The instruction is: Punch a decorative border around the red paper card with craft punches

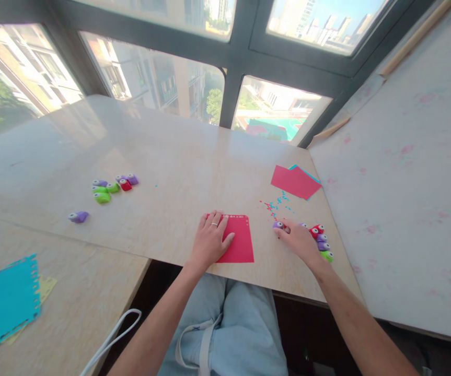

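The left hand (210,237) is lying spread over the red sheet (240,243), its holed edge facing far; to the sheet's right, the right hand (299,238) is pinching a purple punch (277,225).

You wear pale-blue, denim-like trousers (249,334), an off-white looped strap (205,349) at the lap, and a slim silvery ring (214,224) on your left hand (209,240).

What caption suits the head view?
Left hand resting on red paper; right hand on a purple punch near paper bits.
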`<state>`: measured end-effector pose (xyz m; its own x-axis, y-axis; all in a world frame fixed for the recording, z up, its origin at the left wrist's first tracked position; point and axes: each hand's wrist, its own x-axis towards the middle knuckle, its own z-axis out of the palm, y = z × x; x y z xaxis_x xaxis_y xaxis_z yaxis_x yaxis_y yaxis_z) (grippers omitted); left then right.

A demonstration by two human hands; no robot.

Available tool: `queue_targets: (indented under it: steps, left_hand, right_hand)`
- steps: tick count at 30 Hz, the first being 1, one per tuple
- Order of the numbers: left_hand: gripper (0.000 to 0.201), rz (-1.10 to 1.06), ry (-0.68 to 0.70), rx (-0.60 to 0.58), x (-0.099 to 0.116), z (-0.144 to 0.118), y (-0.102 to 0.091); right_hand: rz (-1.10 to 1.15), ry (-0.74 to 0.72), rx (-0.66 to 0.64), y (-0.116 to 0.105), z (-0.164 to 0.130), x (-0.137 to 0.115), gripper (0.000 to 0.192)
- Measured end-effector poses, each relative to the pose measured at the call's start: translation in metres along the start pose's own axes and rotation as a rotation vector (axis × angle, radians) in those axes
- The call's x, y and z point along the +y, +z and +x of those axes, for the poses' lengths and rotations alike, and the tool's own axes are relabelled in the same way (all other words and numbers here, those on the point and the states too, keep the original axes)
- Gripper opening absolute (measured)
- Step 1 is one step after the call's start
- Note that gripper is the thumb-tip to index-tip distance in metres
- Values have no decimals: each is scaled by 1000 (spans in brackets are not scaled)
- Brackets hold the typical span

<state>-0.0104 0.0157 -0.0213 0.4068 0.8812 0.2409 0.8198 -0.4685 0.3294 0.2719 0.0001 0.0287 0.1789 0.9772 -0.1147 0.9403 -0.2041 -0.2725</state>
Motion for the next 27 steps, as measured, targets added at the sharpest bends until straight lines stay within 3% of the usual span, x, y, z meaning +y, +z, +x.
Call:
queue_targets:
  steps: [6,12,15,19,23,27]
  left_hand:
    - [52,-1,-4,-3,0,1,-1]
    - [48,-52,-17,-7,-2,0,-3]
    - [43,-149,-38,13,-6,0,-4]
    - [34,-399,-128,88,-14,-1,-10]
    - [27,-542,-246,223,-34,-1,-21]
    - [24,-471,-451,461,-84,-5,-34]
  right_hand:
    - [65,38,120,4,-15,0,42]
    - [320,-122,75,28,-35,-11,46]
    - [358,-138,88,44,-46,-12,41]
    - [409,-192,220,58,-57,-8,34]
    - [435,-214,284,63,-59,-3,36]
    - [441,-219,309,64,-57,0,40]
